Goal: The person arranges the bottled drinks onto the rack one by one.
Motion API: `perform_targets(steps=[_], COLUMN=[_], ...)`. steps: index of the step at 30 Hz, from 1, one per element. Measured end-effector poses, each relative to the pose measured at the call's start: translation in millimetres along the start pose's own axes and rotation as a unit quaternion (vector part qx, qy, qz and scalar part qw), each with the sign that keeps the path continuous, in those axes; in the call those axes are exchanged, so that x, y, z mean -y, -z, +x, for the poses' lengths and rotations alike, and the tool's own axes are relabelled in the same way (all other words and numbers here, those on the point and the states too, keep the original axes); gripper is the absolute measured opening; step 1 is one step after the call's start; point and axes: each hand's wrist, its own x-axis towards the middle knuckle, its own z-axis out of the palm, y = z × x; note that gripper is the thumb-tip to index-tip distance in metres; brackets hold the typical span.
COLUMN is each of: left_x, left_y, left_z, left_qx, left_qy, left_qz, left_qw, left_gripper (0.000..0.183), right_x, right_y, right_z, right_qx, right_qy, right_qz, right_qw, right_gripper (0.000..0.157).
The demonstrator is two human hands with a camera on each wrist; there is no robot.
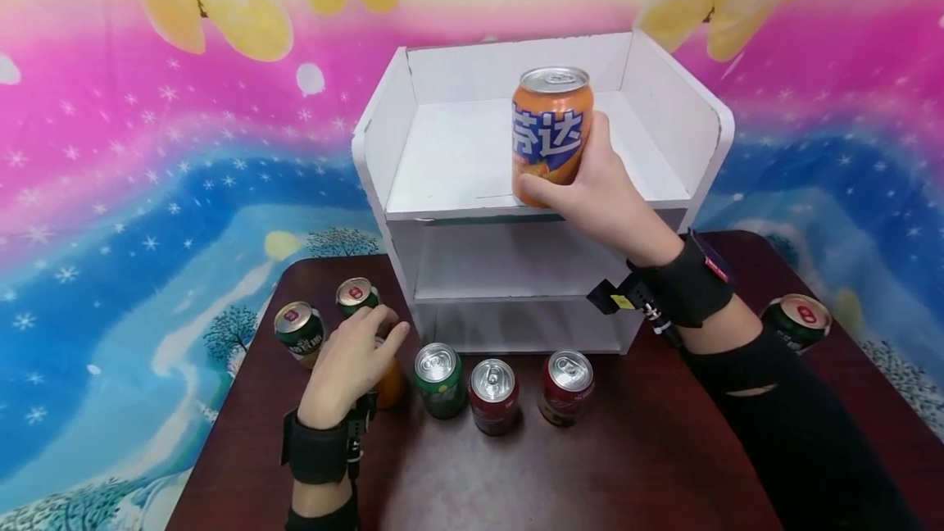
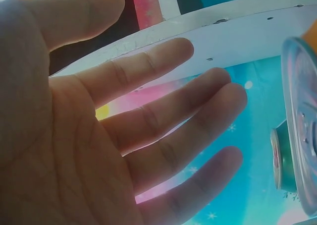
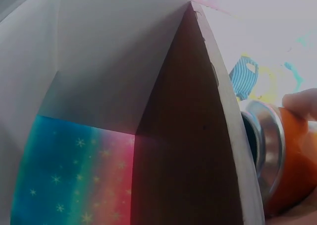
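My right hand (image 1: 608, 195) grips an orange soda can (image 1: 551, 129) upright at the front edge of the upper shelf of a white rack (image 1: 457, 146). In the right wrist view the can's silver base (image 3: 270, 145) is right at the board's edge. Low over the table, my left hand (image 1: 350, 359) has its fingers spread with nothing between them. Another orange can (image 1: 391, 386) stands partly hidden behind that hand. In the left wrist view its silver lid (image 2: 304, 121) shows beyond the fingertips.
Two dark green cans, one nearer (image 1: 298, 333) and one farther (image 1: 357, 295), stand at the table's left. Before the rack are a green can (image 1: 440, 383) and two dark red cans (image 1: 494, 400) (image 1: 566, 388). One more dark green can (image 1: 796, 322) is at the right edge.
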Motion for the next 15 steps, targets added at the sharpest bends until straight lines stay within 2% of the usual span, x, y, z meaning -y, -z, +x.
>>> perform_targets(steps=[7, 11, 15], left_x=[1.5, 3.3, 4.9], left_y=[-1.4, -1.4, -3.4], left_z=[2.6, 3.5, 5.2], left_qx=[0.005, 0.003, 0.003], left_qy=[-0.005, -0.005, -0.006], left_qz=[0.001, 0.005, 0.002], left_qw=[1.0000, 1.0000, 1.0000], left_gripper=[0.024, 0.025, 0.025], right_x=[2, 1, -1], right_y=[-6.4, -12.8, -12.9], right_z=[-2, -1, 1], right_qx=[-0.046, -0.075, -0.069], right_qy=[-0.018, -0.010, -0.004], right_qz=[-0.052, -0.084, -0.087], right_qw=[0.997, 0.994, 0.994], right_gripper=[0.082, 0.083, 0.083])
